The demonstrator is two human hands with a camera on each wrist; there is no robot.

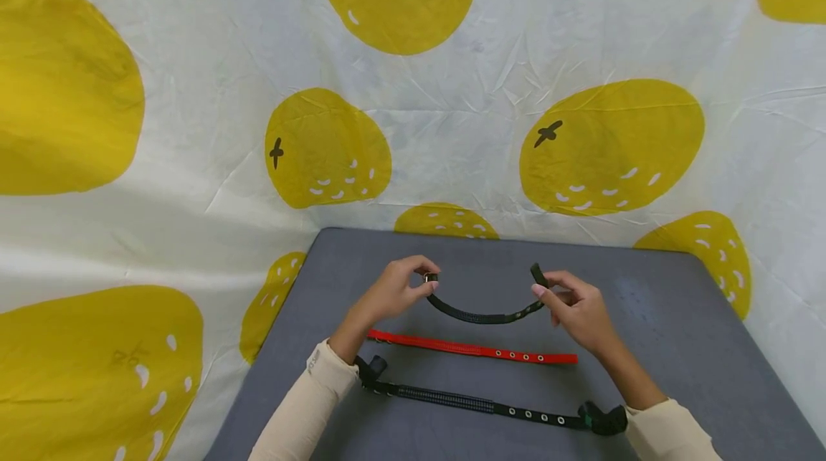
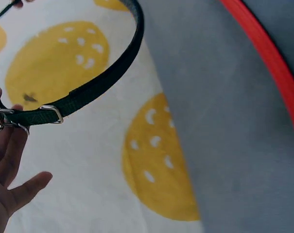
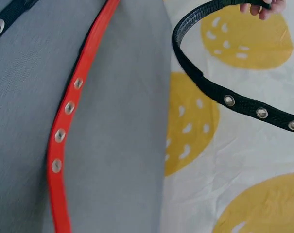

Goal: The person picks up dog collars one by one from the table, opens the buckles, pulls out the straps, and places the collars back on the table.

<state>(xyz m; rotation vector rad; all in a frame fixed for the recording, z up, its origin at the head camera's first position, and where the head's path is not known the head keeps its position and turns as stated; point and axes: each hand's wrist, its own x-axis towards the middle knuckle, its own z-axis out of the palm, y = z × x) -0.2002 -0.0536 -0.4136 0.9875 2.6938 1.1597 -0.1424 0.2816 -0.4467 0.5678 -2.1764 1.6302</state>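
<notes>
A dark green, nearly black pet collar (image 1: 477, 318) hangs in a downward curve between my two hands, above the grey table. My left hand (image 1: 403, 287) pinches its buckle end; metal fittings (image 2: 52, 114) show at the fingers in the left wrist view. At the other end, my right hand (image 1: 577, 307) pinches the strap between thumb and fingers, its tip sticking up past them. Metal eyelets (image 3: 262, 112) line that part of the strap in the right wrist view, where the right hand barely shows at the edge.
Below the hands, a red collar (image 1: 445, 344) with eyelets lies stretched across the grey table (image 1: 516, 253). Nearer me lies a longer black collar (image 1: 445, 398), with dark bulky pieces (image 1: 603, 418) by the wrists. A white cloth with yellow fruit shapes (image 1: 329, 149) stands behind.
</notes>
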